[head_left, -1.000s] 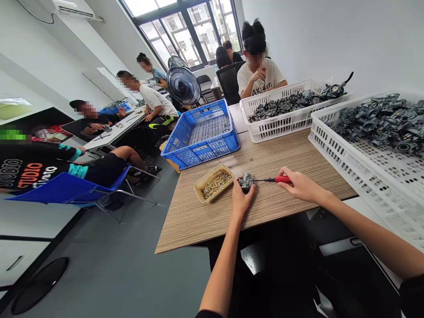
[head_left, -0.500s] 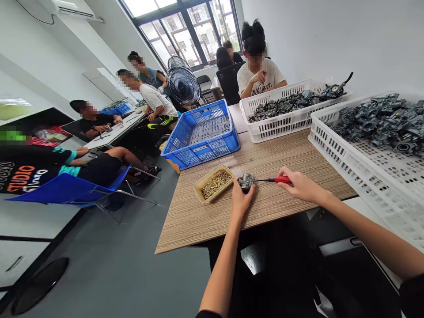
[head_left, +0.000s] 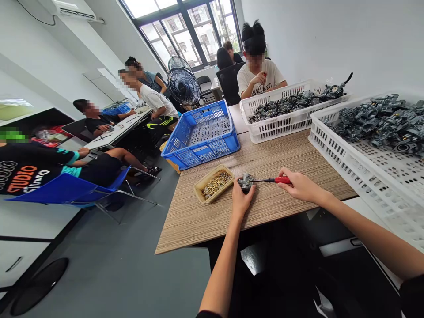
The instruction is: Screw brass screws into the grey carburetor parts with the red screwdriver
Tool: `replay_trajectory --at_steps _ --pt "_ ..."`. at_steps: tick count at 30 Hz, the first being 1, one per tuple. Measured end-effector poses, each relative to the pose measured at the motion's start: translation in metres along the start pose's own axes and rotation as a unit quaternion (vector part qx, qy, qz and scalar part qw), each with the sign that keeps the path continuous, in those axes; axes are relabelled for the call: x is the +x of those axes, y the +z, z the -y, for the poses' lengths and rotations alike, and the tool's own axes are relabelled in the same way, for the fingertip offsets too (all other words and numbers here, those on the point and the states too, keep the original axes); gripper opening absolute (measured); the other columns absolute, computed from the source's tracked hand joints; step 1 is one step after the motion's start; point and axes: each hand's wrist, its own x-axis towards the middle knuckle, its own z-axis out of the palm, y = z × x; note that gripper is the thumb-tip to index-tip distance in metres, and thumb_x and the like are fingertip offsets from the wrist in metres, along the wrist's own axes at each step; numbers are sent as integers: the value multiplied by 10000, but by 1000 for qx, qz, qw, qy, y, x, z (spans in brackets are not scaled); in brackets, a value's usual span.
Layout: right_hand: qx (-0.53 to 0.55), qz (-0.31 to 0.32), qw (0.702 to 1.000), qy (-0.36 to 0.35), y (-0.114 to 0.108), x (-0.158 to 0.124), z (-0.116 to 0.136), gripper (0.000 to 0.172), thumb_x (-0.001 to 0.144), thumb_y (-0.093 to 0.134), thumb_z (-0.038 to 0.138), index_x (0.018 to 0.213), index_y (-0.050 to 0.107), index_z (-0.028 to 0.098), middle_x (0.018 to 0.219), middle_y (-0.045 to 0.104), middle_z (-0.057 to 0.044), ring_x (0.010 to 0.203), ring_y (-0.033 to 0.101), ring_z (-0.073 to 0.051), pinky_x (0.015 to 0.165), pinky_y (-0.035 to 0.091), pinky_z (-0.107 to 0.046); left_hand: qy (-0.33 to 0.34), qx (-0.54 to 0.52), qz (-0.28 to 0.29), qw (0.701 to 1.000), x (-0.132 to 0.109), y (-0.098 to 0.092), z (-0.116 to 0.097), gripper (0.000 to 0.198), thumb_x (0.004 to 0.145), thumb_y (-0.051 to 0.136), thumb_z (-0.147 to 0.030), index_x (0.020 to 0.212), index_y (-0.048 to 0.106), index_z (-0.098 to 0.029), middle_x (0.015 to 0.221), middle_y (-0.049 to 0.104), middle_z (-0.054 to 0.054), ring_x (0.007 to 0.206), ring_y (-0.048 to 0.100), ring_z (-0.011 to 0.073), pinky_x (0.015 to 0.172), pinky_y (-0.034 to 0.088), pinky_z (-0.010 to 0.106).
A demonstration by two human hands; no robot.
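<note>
My left hand (head_left: 241,198) is closed around a small grey metal carburetor (head_left: 245,182), holding it just above or on the wooden table (head_left: 192,221); which of the two I cannot tell. In my right hand (head_left: 298,184) is a screwdriver (head_left: 281,179) with a red and black handle. Its thin shaft points left, and the tip meets the carburetor's right side. Left of the carburetor sits a small cream tray (head_left: 198,194) full of brass-coloured screws. The exact spot under the screwdriver tip is too small to make out.
A blue plastic crate (head_left: 205,152) stands behind the tray. Two white crates, one at the back (head_left: 281,129) and one at the right (head_left: 347,161), hold many carburetors. Across the table sits a person (head_left: 258,75); several others work at the left near a fan (head_left: 183,86).
My hands, the carburetor and the screwdriver stay in nearly the same place. At the far left table, the people have shifted, one of them reaching an arm forward.
</note>
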Motion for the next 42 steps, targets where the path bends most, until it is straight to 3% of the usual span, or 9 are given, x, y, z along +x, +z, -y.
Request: replay_trajectory --at_steps 25,42 --pt "10 1 1000 4 0 0 1 134 1027 557 371 1076 503 259 874 720 -39 775 671 -248 714 410 -304 7 -2 -2 1000 0 -1 -1 472 905 729 -383 1283 488 -237 1170 670 86 1055 660 244 995 516 391" --pt "-5 -1 1000 11 1 0 -1 138 1027 557 382 1039 489 262 807 690 -21 728 643 -240 684 386 -296 -2 -4 1 1000 0 -1 -1 469 906 729 -397 1276 486 -240 1158 678 84 1048 669 250 989 515 400"
